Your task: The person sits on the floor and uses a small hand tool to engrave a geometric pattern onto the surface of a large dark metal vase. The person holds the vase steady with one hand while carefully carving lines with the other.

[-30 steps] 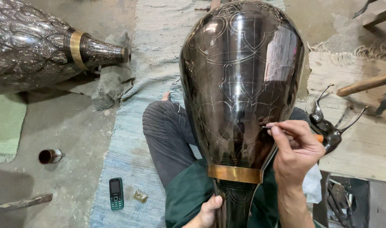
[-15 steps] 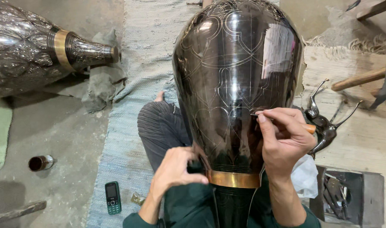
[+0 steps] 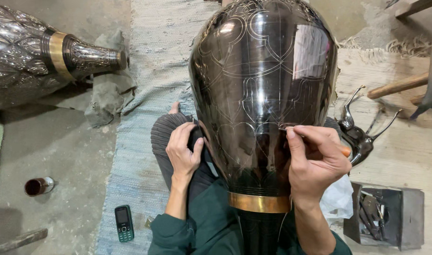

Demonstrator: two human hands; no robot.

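A large glossy black metal vase (image 3: 263, 89) with fine engraved line patterns and a brass band near its neck lies across my lap, its neck toward me. My right hand (image 3: 315, 163) is shut on a thin engraving tool (image 3: 291, 127) with an orange handle, its tip touching the vase's right side. My left hand (image 3: 183, 151) rests against the vase's lower left side by my knee, fingers curled, steadying it.
A silver embossed vase (image 3: 41, 56) with a brass band lies at the upper left on a grey cloth. A small phone (image 3: 124, 223) and a little cup (image 3: 39, 185) sit on the floor at left. A metal box of tools (image 3: 383, 215) and metal handles (image 3: 362, 132) lie at right.
My left hand has come up from under the vase's neck and now rests on its left side. The view has moved closer to the vase. My right hand keeps the tool on the surface.
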